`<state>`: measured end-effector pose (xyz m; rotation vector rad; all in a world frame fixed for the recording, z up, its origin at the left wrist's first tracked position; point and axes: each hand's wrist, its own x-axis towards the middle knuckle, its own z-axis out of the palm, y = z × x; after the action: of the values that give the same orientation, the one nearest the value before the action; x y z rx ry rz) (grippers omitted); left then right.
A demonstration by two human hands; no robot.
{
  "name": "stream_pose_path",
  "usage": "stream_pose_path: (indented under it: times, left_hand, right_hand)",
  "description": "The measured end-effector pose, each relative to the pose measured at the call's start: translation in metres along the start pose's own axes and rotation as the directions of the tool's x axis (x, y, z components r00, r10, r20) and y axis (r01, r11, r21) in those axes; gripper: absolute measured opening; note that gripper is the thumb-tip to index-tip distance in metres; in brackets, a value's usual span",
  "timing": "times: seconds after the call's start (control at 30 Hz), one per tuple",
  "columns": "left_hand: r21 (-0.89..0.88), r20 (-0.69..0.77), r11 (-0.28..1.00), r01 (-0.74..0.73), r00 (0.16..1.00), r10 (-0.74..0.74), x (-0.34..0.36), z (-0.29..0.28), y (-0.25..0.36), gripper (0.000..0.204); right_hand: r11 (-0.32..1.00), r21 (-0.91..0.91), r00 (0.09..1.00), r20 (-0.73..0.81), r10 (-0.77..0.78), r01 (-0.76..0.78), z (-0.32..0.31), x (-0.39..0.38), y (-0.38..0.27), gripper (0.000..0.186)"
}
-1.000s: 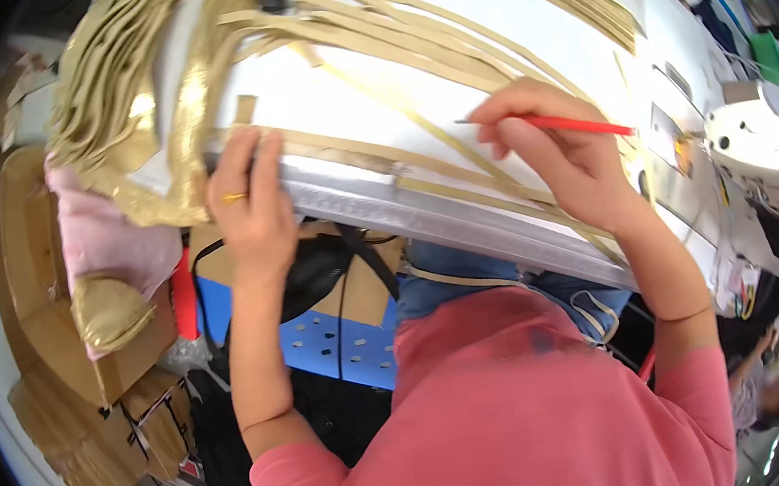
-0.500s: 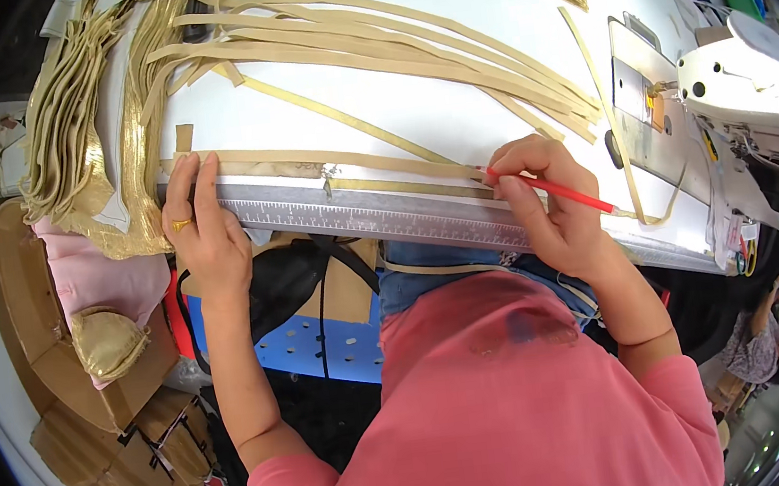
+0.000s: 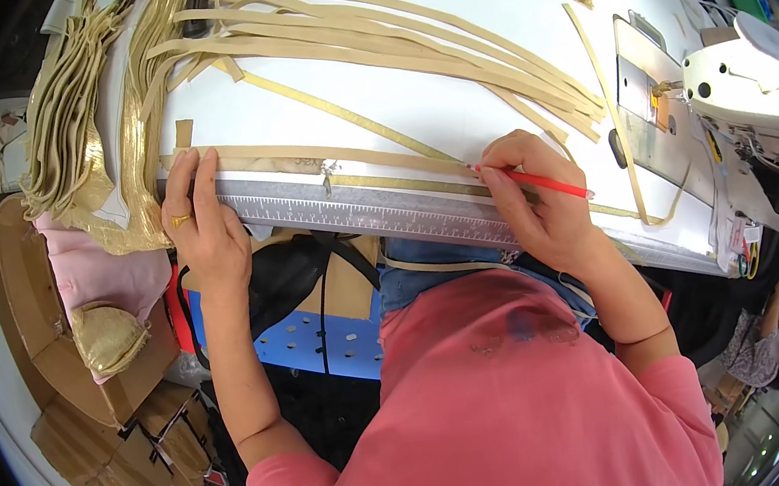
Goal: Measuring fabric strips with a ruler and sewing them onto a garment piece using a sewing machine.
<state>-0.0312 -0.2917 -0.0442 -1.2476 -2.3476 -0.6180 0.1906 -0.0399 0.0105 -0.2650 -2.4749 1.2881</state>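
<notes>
Along the near edge of the smooth white tabletop (image 3: 284, 100), mid-frame, a tan fabric strip (image 3: 380, 157) runs beside a scaled metal ruler (image 3: 358, 218); a white gap separates it from limp straps (image 3: 370, 55) above. The left hand (image 3: 206, 229), centre-left, lies fingers outstretched on the strip; the right hand (image 3: 542, 203), right of centre, pinches a red pencil (image 3: 549, 182), tip at the strip

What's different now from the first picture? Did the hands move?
The right hand came down toward the person's body, bringing the tip of the red pen or pencil to the tan strip. Nothing was picked up or let go. The left hand still rests on the strip's left end, beside the metal ruler.
</notes>
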Motion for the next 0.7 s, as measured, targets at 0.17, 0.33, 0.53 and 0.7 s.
stream_pose_path:
  times: [0.17, 0.33, 0.53, 0.7]
  left_hand:
    - [-0.011, -0.003, 1.0, -0.001, 1.0, 0.001, 0.001, 0.001, 0.0, 0.052]
    - [-0.011, -0.006, 1.0, -0.009, 1.0, 0.009, 0.001, 0.0, -0.002, 0.051]
    - [-0.024, -0.019, 0.999, 0.024, 1.0, -0.025, -0.002, -0.006, 0.018, 0.047]
    - [-0.398, 0.004, 0.871, -0.288, 0.949, 0.316, 0.004, 0.015, 0.1, 0.04]
  right_hand:
    - [0.999, -0.024, 0.999, 0.014, -0.039, 0.04, 0.0, 0.002, 0.001, 0.007]
    - [0.987, -0.146, 0.996, 0.071, -0.057, 0.067, -0.001, 0.012, -0.008, 0.007]
    - [0.976, -0.217, 0.992, 0.116, 0.054, -0.028, -0.006, 0.019, -0.012, 0.008]
    - [0.98, -0.183, 0.987, 0.119, 0.104, -0.081, -0.008, 0.018, -0.01, 0.008]
